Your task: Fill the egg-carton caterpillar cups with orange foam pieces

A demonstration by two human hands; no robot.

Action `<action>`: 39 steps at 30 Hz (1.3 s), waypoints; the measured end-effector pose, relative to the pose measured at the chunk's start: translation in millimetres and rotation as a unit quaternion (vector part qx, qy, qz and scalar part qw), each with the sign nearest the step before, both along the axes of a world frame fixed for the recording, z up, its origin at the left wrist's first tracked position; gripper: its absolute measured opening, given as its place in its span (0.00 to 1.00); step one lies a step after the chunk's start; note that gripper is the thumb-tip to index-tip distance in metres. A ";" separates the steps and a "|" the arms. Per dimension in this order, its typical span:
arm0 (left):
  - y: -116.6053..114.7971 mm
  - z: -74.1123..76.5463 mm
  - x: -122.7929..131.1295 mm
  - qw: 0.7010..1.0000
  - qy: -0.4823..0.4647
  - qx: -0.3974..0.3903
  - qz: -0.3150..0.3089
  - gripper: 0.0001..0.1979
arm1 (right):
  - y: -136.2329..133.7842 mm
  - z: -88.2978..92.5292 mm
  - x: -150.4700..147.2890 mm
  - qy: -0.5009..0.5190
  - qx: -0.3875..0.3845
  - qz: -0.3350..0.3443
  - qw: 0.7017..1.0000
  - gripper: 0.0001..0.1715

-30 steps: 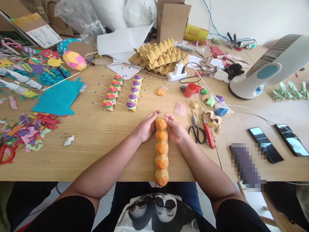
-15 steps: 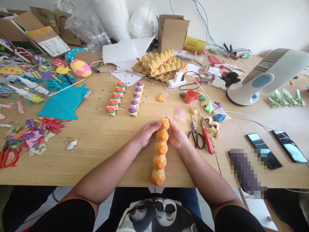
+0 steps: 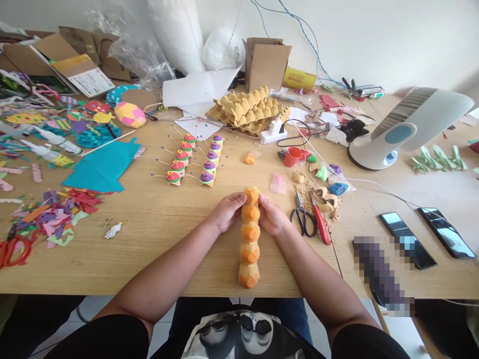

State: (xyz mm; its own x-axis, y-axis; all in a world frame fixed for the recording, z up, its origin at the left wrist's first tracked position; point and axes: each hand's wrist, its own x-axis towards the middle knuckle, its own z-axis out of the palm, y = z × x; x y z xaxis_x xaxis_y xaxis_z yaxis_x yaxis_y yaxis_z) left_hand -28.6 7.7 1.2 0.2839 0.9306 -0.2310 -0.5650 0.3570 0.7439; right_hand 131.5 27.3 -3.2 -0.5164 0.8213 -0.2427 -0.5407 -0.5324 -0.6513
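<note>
A strip of egg-carton cups (image 3: pixel 250 233) with orange clay on top of each bump lies lengthwise in front of me, its near end close to the table edge. My left hand (image 3: pixel 229 212) pinches the left side of its far end between thumb and fingers. On the opposite side, my right hand (image 3: pixel 272 214) grips the same far cup. Beyond my hands stand two decorated egg-carton strips, one red and green (image 3: pixel 180 158), the other purple and yellow (image 3: pixel 211 160), both stuck with blue-headed pins. Black scissors (image 3: pixel 304 217) and a red-handled cutter (image 3: pixel 321 219) lie right of my right hand.
Stacked egg trays (image 3: pixel 247 109) and a cardboard box (image 3: pixel 265 65) stand at the back. Right are a white fan (image 3: pixel 396 132) and two phones (image 3: pixel 407 241). A red cup (image 3: pixel 292 156) sits among clay bags. Paper scraps (image 3: pixel 56 214) and teal felt (image 3: pixel 101 167) cover the left.
The whole scene sits slightly lower in view as the camera shifts. The orange-topped strip has turned slightly to stand straighter, with both hands still on its far end.
</note>
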 end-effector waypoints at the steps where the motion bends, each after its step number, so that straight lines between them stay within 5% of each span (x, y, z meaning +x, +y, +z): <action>1: 0.2 0.4 0.1 1.000 0.003 0.006 -0.002 0.21 | 0.3 -0.5 -0.4 0.000 -0.002 -0.003 1.000 0.20; 12: 3.2 -6.1 -4.2 0.985 0.131 0.047 0.103 0.18 | 3.4 -1.5 -0.5 -0.059 0.079 -0.015 0.995 0.23; 31: 4.7 -0.7 -9.5 0.990 0.106 0.082 0.048 0.22 | 10.1 6.8 6.1 -0.132 0.150 -0.038 0.979 0.25; 34: 6.5 -0.8 -15.1 0.974 0.189 0.117 0.049 0.23 | 13.8 6.3 7.6 -0.157 0.171 -0.017 0.973 0.25; 39: 7.6 2.8 -24.8 0.905 0.375 0.188 0.065 0.27 | 17.8 1.8 11.6 -0.160 0.183 0.019 0.970 0.25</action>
